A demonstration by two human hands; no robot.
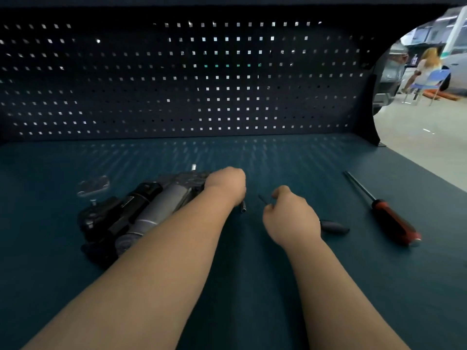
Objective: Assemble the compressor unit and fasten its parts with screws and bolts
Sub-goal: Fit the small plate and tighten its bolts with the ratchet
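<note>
Fastening step: the left forearm (151, 261) and right forearm (336, 286) rise from the bottom of the frame toward the work.

The left hand (225, 184) is curled, knuckles up, at the far end of the black-and-grey metal compressor unit (136, 215), which lies slantwise at centre left on the dark teal surface (252, 274). I cannot tell whether it grips the housing or the small silver bolt (243, 207) showing just below it. The right hand (290, 219) clasps a thin black-handled driver (333, 227), its tip aimed left toward the bolt. To do this well, I'd brace the housing, seat the bolt square, start its threads lightly and tighten only once it turns freely. A red-and-black screwdriver (394, 218) lies at right, and a pale flat plate (93, 185) sits at the unit's upper left.
</note>
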